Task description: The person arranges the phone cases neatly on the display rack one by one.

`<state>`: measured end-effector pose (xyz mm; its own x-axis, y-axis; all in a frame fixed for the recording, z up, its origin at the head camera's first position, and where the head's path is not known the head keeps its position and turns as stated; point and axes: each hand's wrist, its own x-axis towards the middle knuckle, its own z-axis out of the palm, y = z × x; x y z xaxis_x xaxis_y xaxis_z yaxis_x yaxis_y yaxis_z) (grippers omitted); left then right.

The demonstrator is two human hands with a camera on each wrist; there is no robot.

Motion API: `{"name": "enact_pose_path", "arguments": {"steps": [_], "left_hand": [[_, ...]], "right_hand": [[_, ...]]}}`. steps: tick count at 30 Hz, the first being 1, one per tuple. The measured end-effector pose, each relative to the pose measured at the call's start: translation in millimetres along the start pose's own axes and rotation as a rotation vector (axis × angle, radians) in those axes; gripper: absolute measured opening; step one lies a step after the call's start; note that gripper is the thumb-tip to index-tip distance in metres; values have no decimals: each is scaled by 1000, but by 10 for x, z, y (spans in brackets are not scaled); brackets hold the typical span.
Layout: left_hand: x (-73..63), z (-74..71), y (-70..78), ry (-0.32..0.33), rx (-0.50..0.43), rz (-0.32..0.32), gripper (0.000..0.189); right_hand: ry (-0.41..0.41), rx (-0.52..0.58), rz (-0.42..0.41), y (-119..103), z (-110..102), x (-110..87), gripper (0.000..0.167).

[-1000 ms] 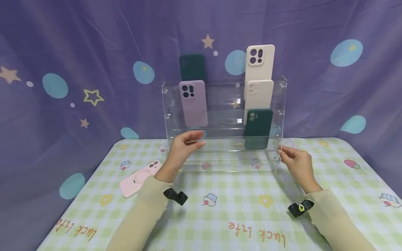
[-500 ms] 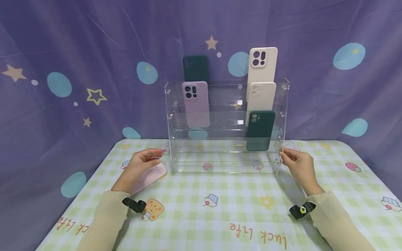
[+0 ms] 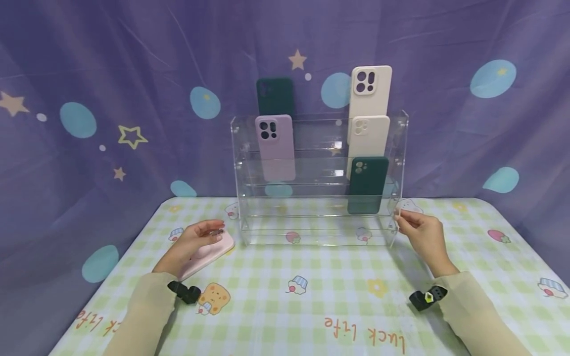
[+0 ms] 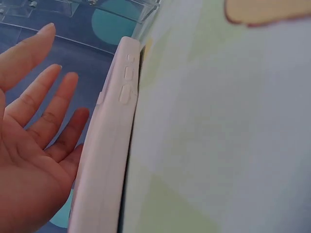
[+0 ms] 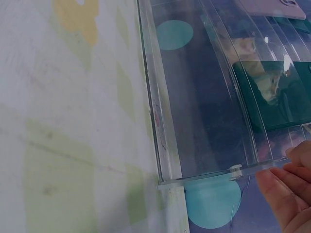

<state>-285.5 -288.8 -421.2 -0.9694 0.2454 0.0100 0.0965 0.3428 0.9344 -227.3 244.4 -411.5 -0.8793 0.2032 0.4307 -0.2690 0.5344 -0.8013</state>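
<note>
A pink phone case (image 3: 224, 244) lies flat on the table at the left, with its ring side up. My left hand (image 3: 189, 244) hovers over it, fingers extended and slightly bent. In the left wrist view the little finger is close beside the case's edge (image 4: 109, 141); whether it touches cannot be told. My right hand (image 3: 423, 238) pinches the right side panel of a clear acrylic display rack (image 3: 311, 190) between thumb and fingers. On its tiers stand a lilac case (image 3: 277, 153), two white cases (image 3: 371, 101), and two dark green cases (image 3: 368, 185).
The table wears a green-and-white checked cloth (image 3: 267, 306) with cartoon prints. Behind it hangs a purple curtain (image 3: 147, 64) with stars and blue ovals. The rack stands near the table's back edge.
My left hand has moved from in front of the rack leftward and down to the pink phone case. My right hand has stayed on the rack's side panel.
</note>
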Motion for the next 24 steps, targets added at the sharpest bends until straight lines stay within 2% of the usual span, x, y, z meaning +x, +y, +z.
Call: {"name": "enact_pose_path", "arguments": {"steps": [5,9,20,24], "left_hand": [[17,6,-10,27,82,-60,60],[39,4,-36,19,127,-118,66],[44,-16,-95,-22,201,-147,76],[28,-9,-106,-40,228,-131,77]], "right_hand": [[3,10,0,5,6,9,27],[2,15,5,5,8,9,26],[-5,19,14,-10,0,1,28],[-5,12,10,-19,-5,-4,28]]}}
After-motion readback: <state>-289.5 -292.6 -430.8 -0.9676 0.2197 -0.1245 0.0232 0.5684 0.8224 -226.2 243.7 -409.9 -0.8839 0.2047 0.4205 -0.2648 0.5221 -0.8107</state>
